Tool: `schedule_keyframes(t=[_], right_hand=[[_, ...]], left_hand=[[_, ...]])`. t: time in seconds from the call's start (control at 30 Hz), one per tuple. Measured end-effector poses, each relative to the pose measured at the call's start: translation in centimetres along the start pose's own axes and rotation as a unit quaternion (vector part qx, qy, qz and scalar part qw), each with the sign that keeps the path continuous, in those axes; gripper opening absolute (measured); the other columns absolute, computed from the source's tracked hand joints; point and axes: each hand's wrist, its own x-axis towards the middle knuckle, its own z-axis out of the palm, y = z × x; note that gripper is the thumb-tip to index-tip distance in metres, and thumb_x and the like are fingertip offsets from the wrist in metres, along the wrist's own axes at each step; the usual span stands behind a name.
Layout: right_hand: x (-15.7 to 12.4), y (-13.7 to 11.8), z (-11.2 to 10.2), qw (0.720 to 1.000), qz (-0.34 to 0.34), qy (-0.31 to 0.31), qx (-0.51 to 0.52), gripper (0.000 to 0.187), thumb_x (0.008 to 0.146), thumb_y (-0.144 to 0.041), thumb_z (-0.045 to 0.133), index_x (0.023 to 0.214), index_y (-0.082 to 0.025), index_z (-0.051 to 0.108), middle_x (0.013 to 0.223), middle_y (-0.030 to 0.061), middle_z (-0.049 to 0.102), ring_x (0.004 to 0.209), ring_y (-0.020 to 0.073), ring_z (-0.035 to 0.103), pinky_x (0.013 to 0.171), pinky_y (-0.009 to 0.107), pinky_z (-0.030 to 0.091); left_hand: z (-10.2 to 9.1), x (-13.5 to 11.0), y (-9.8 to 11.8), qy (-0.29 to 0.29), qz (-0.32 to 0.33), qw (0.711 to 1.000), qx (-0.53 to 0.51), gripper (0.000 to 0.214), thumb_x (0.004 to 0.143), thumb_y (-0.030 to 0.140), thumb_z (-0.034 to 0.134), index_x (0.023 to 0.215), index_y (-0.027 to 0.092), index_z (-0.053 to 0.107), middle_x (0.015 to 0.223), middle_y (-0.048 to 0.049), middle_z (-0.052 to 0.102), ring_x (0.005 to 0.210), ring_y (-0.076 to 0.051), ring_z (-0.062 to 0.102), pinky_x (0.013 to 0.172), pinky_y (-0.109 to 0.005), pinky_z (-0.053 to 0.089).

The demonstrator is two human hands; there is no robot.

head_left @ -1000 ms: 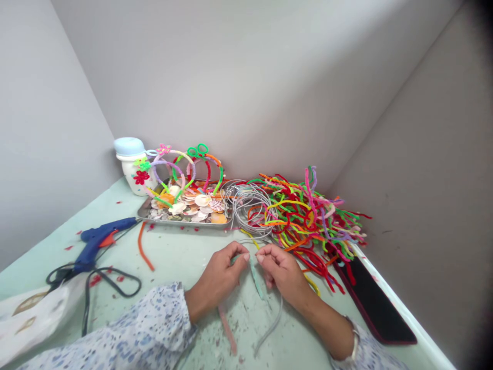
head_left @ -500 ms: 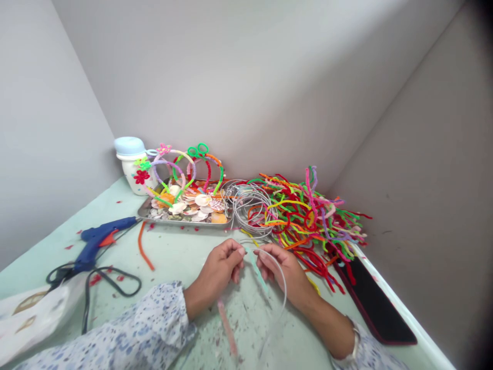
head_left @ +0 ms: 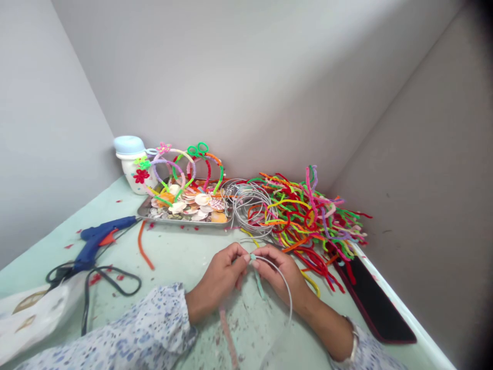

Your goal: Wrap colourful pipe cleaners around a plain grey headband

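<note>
My left hand (head_left: 225,270) is closed in a pinch on a grey wire (head_left: 288,290), at the spot where a mint-green pipe cleaner (head_left: 259,285) bends around it. Fingertips of my right hand (head_left: 279,270) pinch the pipe cleaner beside that spot, close to the left fingertips. From there the wire arches over the right hand and down toward the front edge of view. The pipe cleaner's loose end hangs between the hands. Below my left hand a fuzzy pink length (head_left: 228,334) runs downward; whether it joins the wire is hidden by the fingers.
Behind the hands are a metal tray (head_left: 185,222) of shells, several fuzzy hoops (head_left: 221,167), a wire coil (head_left: 254,210) and a pipe cleaner pile (head_left: 308,216). A blue glue gun (head_left: 96,241) with its cord and an orange pipe cleaner (head_left: 142,246) lie left. A black slab (head_left: 377,303) lies right.
Both hands have come closer together. The mint-green pipe cleaner, slanting straight between them before, now bends around the wire with its loose end hanging down.
</note>
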Motion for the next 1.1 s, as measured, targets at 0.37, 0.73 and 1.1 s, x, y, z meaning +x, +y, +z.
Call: schedule_keyframes(t=[0.37, 0.73, 1.1], right_hand=[[-0.26, -0.18, 0.01, 0.998, -0.024, 0.024, -0.048, 0.011, 0.084, -0.027, 0.057, 0.088, -0.021, 0.064, 0.069, -0.0007, 0.053, 0.056, 0.0124, 0.05, 0.053, 0.025, 0.042], [-0.28, -0.3, -0.2, 0.98, -0.112, 0.049, -0.156, 0.012, 0.082, -0.019, 0.057, 0.088, -0.021, 0.067, 0.075, 0.0027, 0.059, 0.069, 0.0166, 0.055, 0.062, 0.028, 0.044], [-0.43, -0.57, -0.39, 0.971, -0.143, 0.046, -0.188, 0.017, 0.083, -0.017, 0.055, 0.092, -0.023, 0.068, 0.076, 0.0032, 0.059, 0.07, 0.0164, 0.055, 0.063, 0.028, 0.045]], left_hand=[[-0.02, 0.03, 0.02, -0.004, -0.019, 1.0, -0.013, 0.022, 0.082, 0.036, 0.052, 0.073, 0.016, 0.051, 0.054, 0.0056, 0.048, 0.038, -0.005, 0.038, 0.038, -0.017, 0.029], [-0.01, 0.31, 0.04, -0.014, -0.038, 0.998, -0.044, 0.02, 0.08, 0.033, 0.054, 0.07, 0.016, 0.05, 0.052, 0.0058, 0.048, 0.034, -0.005, 0.039, 0.036, -0.017, 0.027], [-0.06, 0.17, 0.42, -0.016, -0.043, 0.998, -0.033, 0.021, 0.079, 0.034, 0.054, 0.07, 0.016, 0.049, 0.051, 0.0064, 0.046, 0.035, -0.005, 0.036, 0.036, -0.018, 0.027]])
